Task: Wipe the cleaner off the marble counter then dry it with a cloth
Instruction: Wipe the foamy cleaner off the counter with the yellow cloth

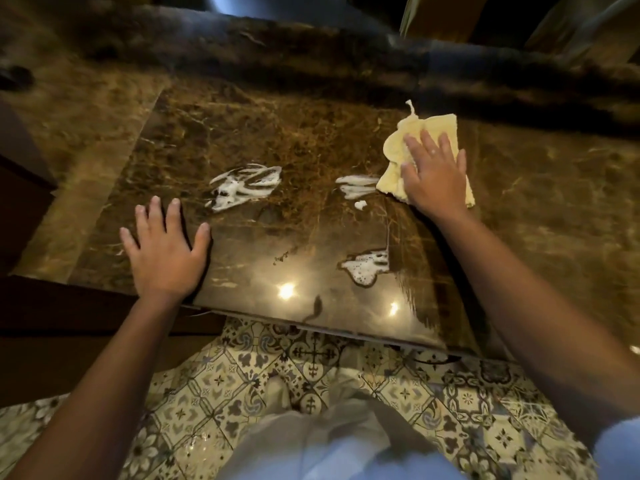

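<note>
A brown marble counter [311, 140] fills the middle of the view. White foamy cleaner lies on it in three patches: one at centre left [242, 187], one beside the cloth [356, 187], one near the front edge [365, 268]. A pale yellow cloth [398, 147] lies at the right of the counter. My right hand [433, 171] presses flat on the cloth, fingers spread. My left hand [164, 251] rests flat on the bare marble near the front left edge, holding nothing.
The counter's front edge [329, 323] runs across below my hands, with patterned floor tiles [242, 382] beneath it. A raised dark marble ledge [311, 46] borders the far side. Two ceiling lights reflect off the polished surface near the front.
</note>
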Demonstrator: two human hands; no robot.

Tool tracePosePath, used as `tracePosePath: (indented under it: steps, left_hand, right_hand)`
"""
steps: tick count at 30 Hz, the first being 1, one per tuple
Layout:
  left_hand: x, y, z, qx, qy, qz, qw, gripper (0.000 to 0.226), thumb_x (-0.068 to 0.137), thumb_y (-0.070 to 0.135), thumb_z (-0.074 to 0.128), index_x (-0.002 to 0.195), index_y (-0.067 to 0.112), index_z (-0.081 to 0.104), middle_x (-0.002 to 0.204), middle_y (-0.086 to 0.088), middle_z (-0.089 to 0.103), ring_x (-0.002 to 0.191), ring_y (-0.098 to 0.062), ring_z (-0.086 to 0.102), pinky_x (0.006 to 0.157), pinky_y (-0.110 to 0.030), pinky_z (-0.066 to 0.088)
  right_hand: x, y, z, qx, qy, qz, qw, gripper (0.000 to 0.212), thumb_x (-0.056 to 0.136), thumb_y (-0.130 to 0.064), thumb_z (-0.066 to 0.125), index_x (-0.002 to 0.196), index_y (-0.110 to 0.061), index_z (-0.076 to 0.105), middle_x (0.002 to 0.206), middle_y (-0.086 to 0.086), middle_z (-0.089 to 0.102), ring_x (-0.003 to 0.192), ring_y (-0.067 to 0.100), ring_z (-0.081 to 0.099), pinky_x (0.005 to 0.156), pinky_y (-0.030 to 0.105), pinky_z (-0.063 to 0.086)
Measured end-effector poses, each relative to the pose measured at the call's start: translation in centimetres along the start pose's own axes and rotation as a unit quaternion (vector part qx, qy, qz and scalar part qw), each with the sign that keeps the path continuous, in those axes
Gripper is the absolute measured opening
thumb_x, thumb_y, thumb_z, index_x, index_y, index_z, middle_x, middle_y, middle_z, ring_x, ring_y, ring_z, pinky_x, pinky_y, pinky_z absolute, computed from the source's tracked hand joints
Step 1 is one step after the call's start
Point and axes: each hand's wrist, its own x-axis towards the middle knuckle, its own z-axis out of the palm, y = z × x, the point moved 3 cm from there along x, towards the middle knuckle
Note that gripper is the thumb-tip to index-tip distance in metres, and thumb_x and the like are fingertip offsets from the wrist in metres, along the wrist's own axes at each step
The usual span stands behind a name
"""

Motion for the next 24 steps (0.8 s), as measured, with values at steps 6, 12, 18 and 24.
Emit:
tracePosePath:
  steps: [6,12,18,24]
  left_hand:
    - [0.7,-2.6,-1.3,0.013,0.007,0.105,0.994,0.069,0.101,0.062,0.038,0.152,0.016,0.044,0.164,-0.018,0.037,0.154,-0.040,0.027,0.120,-0.065,0.018]
    - [0.8,-3.2,-0.8,-0.024,-0.015,0.098,0.995,0.080,0.097,0.067,0.027,0.160,0.017,0.029,0.172,-0.018,0.017,0.160,-0.036,0.007,0.125,-0.059,0.003]
    - [1.0,-3.5,-0.3,-0.013,-0.007,0.102,0.995,0.078,0.100,0.066,0.027,0.160,0.018,0.029,0.172,-0.017,0.019,0.160,-0.035,0.009,0.125,-0.057,0.005]
    - [1.3,-3.6,-0.3,-0.001,0.009,0.090,0.996,0.077,0.098,0.068,0.028,0.158,0.020,0.033,0.170,-0.014,0.024,0.159,-0.033,0.014,0.125,-0.055,0.009]
  right_hand:
    - [-11.4,-1.3,0.3,0.025,-0.008,0.027,0.999,0.063,0.103,-0.043,0.034,0.161,-0.019,0.029,0.170,0.013,0.021,0.158,0.036,0.009,0.127,0.054,0.007]
    - [-21.3,-5.0,2.2,-0.027,-0.013,0.080,0.996,0.082,0.100,-0.062,0.031,0.163,-0.012,0.016,0.171,0.021,0.008,0.157,0.041,0.000,0.127,0.056,0.003]
    - [-17.1,-6.9,2.9,-0.053,-0.001,0.098,0.994,0.088,0.095,-0.065,0.029,0.161,-0.006,0.019,0.168,0.028,0.012,0.156,0.046,0.006,0.126,0.057,0.006]
    - [-5.1,-5.9,2.3,-0.040,0.001,0.061,0.997,0.079,0.097,-0.060,0.027,0.161,-0.014,0.023,0.169,0.019,0.019,0.156,0.040,0.013,0.126,0.053,0.008]
